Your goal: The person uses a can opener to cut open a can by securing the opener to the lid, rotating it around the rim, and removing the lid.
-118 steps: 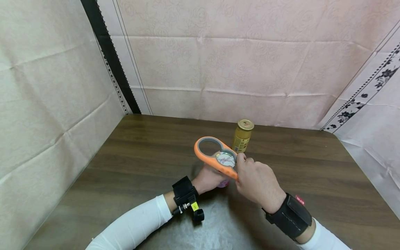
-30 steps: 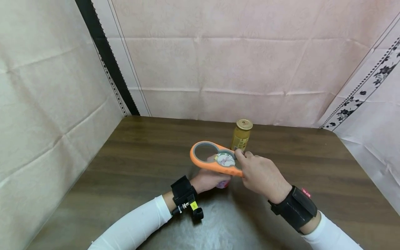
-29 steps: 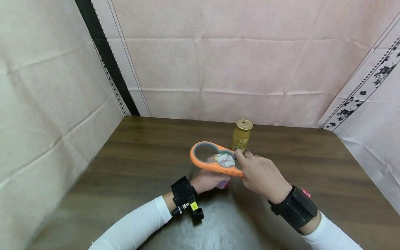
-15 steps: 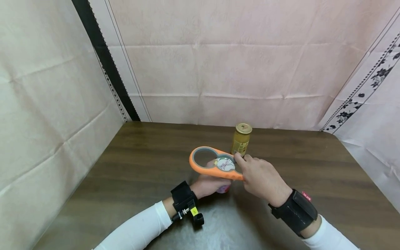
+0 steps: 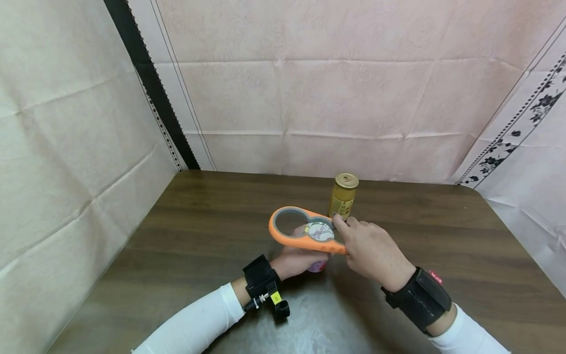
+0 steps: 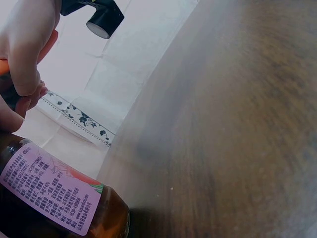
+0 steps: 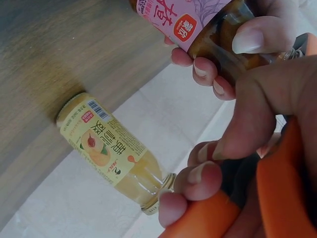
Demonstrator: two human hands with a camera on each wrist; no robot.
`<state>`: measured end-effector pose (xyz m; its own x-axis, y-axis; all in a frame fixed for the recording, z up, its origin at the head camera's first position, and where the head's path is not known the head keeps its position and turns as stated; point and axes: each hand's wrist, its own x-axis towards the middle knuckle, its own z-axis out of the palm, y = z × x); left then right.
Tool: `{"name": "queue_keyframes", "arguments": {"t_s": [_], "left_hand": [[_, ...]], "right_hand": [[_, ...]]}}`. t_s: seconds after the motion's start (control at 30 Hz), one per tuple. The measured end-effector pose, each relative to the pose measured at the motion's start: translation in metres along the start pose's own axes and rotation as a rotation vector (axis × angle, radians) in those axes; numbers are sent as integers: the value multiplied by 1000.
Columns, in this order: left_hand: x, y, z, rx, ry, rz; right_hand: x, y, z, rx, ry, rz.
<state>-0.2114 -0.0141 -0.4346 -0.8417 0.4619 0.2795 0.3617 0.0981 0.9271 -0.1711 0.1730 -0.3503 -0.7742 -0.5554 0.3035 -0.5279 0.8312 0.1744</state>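
Head: mid-frame, the right hand (image 5: 375, 253) clamps an orange opener (image 5: 305, 243), lying more level than seconds ago, around the lid (image 5: 320, 231) of a mostly hidden jar (image 5: 316, 267). Left wrist: the jar's purple label (image 6: 52, 191) shows lower left, cut off. Right wrist: the left hand (image 7: 270, 33) grips the jar, upper right.

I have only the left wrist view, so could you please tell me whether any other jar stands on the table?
Observer: Yes, a yellow jar with a peach on its label stands toward the back of the table.
Operator: Thank you; which hand holds the pink-labelled jar, please?
Observer: The left hand, with its fingers curled around the glass.
Operator: And could you kindly say what the bit of orange at my picture's edge belongs to?
Observer: An orange tool with two grey-lined holes, gripped by the right hand.
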Motion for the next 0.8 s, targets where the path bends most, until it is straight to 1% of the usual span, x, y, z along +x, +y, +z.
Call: {"name": "queue_keyframes", "arguments": {"t_s": [0.2, 0.4, 0.53, 0.7, 0.8], "left_hand": [[-1, 0, 1, -2, 19, 2], [0, 0, 1, -25, 0, -6], [0, -1, 1, -39, -5, -7], [0, -1, 1, -36, 4, 10], [0, -1, 1, -34, -1, -2]], "right_hand": [[0, 1, 1, 6, 16, -9], [0, 2, 1, 9, 36, -25], [0, 5, 3, 17, 32, -34], [2, 8, 5, 37, 14, -42], [3, 9, 5, 55, 1, -37]]}}
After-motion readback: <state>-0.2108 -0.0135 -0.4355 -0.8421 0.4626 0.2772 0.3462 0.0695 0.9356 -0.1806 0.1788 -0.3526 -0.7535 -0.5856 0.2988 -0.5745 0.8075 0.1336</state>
